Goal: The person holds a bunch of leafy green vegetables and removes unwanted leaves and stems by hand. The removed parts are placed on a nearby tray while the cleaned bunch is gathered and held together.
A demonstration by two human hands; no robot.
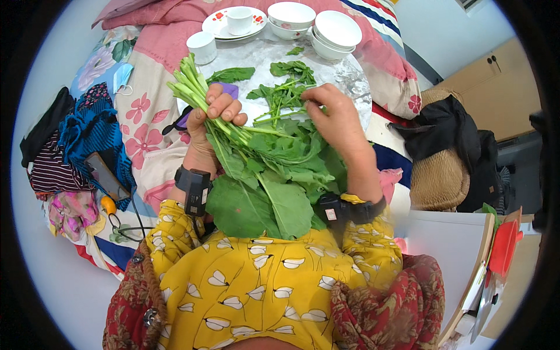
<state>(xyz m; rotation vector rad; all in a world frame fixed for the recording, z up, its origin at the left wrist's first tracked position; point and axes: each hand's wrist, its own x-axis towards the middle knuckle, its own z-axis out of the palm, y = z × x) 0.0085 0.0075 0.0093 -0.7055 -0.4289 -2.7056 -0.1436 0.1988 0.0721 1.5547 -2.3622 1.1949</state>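
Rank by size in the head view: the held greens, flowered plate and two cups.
1. Held greens
2. Flowered plate
3. Cup beside plate and cup on plate: similar; the first looks nearer the camera, so I won't rank them.

1. Large bunch of fresh leafy greens [262, 160], held by its pale green stems, which point up and left; broad leaves fan downward.
2. Loose, crinkled dark-green sprigs [282, 96] lie on the round, marbled grey-white table [357, 76], beyond the bunch.
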